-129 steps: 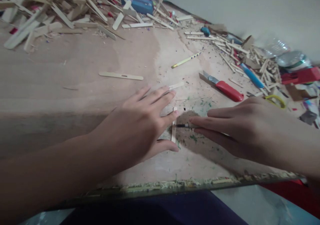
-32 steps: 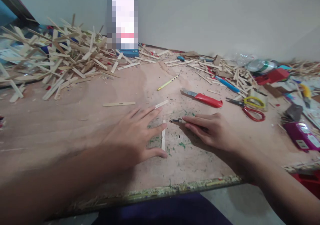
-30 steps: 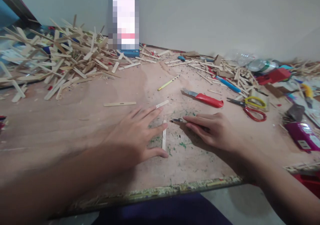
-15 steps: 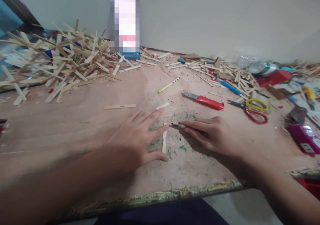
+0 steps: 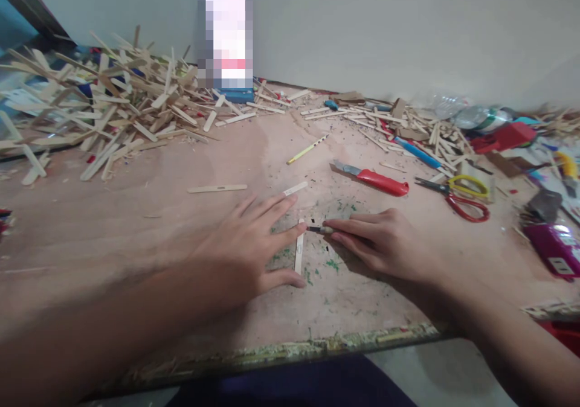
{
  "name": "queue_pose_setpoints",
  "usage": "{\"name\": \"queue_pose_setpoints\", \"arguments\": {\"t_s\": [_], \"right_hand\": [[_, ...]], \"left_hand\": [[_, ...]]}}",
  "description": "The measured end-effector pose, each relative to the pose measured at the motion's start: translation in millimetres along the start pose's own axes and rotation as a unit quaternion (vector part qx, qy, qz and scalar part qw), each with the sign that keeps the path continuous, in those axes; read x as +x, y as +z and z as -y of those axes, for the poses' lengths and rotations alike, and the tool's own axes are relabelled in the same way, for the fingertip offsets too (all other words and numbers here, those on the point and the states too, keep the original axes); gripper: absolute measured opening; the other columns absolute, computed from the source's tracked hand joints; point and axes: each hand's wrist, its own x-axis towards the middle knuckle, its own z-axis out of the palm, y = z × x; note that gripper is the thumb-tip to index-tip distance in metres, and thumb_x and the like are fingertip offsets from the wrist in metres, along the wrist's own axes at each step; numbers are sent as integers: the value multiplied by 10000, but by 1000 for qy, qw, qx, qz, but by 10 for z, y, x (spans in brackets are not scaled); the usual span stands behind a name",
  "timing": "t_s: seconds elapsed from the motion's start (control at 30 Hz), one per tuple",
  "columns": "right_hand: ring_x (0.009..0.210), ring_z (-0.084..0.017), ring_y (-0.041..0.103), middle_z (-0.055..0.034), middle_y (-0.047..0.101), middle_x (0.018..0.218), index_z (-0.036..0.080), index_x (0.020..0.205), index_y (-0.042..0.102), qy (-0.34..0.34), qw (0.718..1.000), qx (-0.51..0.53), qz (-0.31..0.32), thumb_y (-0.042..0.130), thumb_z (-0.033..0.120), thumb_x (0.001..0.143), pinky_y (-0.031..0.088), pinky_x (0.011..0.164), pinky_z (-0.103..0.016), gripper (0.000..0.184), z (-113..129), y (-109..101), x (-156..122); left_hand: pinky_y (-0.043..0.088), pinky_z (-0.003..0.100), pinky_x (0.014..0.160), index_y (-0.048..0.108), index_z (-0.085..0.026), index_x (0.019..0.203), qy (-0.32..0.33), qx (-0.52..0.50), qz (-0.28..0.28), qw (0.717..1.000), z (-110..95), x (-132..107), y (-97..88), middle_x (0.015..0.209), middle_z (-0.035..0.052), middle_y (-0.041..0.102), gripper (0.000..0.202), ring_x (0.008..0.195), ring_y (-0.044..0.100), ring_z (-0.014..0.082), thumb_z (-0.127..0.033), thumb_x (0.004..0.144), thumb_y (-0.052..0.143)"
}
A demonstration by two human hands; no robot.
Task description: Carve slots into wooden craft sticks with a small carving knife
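My left hand [image 5: 251, 244] lies spread on the table [image 5: 190, 226], with its index fingertip pressing the upper part of a wooden craft stick [image 5: 299, 253] that bears a small dark mark. A second, short stick piece [image 5: 295, 188] lies partly under its other fingertips. In my right hand [image 5: 380, 238] a slim craft knife [image 5: 319, 230] is pinched, most of its handle hidden by the fingers. Its blade points left, close beside the stick and the left index fingertip; whether it touches the stick I cannot tell. Green shavings [image 5: 332, 265] are scattered beneath the hands.
Beyond the hands lie a red utility knife [image 5: 383, 182], a yellow pencil [image 5: 307, 150], scissors [image 5: 466, 198] and a loose craft stick [image 5: 217, 188]. A big heap of sticks [image 5: 109, 99] fills the back left. A purple object [image 5: 553, 247] and a plastic bottle [image 5: 480, 117] are at the right.
The craft knife's blade has come slightly left and down, nearer the stick and left index fingertip. A small dark bit now shows separately above the blade. My left hand holds its pose; the view has shifted slightly.
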Motion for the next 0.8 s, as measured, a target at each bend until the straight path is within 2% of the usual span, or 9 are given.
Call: {"name": "queue_pose_setpoints", "arguments": {"t_s": [0.17, 0.37, 0.5, 0.6, 0.73, 0.8], "right_hand": [[649, -136, 731, -36, 865, 854, 186, 1410, 983, 7, 1000, -12, 13, 721, 327, 1342, 466, 623, -308, 305, 4, -34, 14], [687, -145, 798, -68, 924, 925, 161, 1329, 978, 23, 1000, 9, -6, 668, 335, 1368, 526, 648, -292, 357, 17, 53, 21], [613, -129, 753, -48, 926, 910, 193, 1373, 984, 29, 999, 19, 4, 688, 340, 1360, 505, 603, -294, 331, 26, 57, 11], [722, -170, 840, -80, 942, 949, 186, 1358, 990, 45, 999, 13, 2, 694, 317, 1346, 553, 659, -305, 324, 20, 22, 6], [634, -148, 777, -52, 917, 882, 205, 1378, 1004, 42, 999, 10, 12, 700, 357, 1344, 531, 624, -303, 342, 6, -9, 12], [646, -154, 793, -60, 934, 906, 206, 1375, 1008, 43, 999, 8, 13, 700, 352, 1336, 552, 629, -302, 343, -2, -16, 15]], "left_hand": [[470, 697, 1542, 813, -344, 1795, 4, 2, -9, 1000, 0, -6, -19, 2042, 198, 583, 938, 1850, 613, 467, -1008, 1133, 805], [468, 704, 1539, 820, -342, 1788, 4, 4, -9, 1000, -21, 3, -26, 2028, 198, 602, 943, 1833, 625, 480, -1013, 1125, 811], [448, 696, 1551, 805, -340, 1809, 4, 5, 2, 1000, -16, 6, -38, 2042, 191, 585, 937, 1848, 602, 482, -1002, 1147, 791], [464, 692, 1536, 799, -343, 1814, 3, 5, 4, 1000, -10, 14, -41, 2042, 192, 585, 926, 1843, 609, 482, -992, 1154, 791], [467, 679, 1538, 812, -344, 1793, 1, 6, 2, 1000, -23, 17, -50, 2033, 192, 597, 932, 1837, 620, 475, -996, 1128, 827], [464, 667, 1543, 811, -339, 1796, 0, 5, 6, 1000, -30, 14, -61, 2036, 192, 593, 938, 1842, 616, 470, -999, 1128, 824]]}}
